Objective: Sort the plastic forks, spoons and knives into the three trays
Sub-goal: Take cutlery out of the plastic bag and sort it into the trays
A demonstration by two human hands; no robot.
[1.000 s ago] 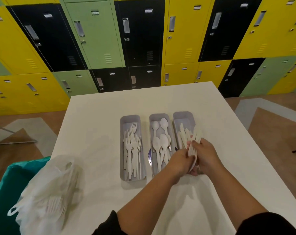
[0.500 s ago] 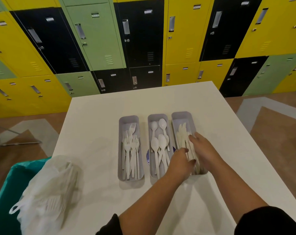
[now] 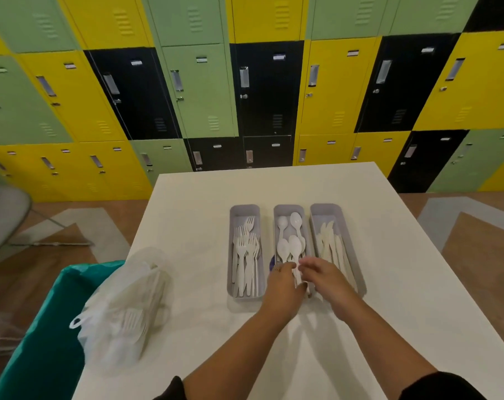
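- Our left hand [image 3: 284,285] and right hand [image 3: 324,277] meet over the middle tray [image 3: 288,209], fingers pinching spoon handles [image 3: 297,277], likely to align them.
- Forks [image 3: 245,255] lie at nine o'clock, knives [image 3: 331,248] at three.
- At eight o'clock on the bench [image 3: 389,255], a bag [image 3: 123,310] holds more forks.

Trays [image 3: 325,210]: three, side by side at table centre
Hands [image 3: 285,287]: two, at the trays' 6 o'clock ends
Plastic bags [image 3: 123,307]: one, at 8 o'clock
Spoons [image 3: 295,219], forks [image 3: 246,249], knives [image 3: 330,243]: piled, uncountable
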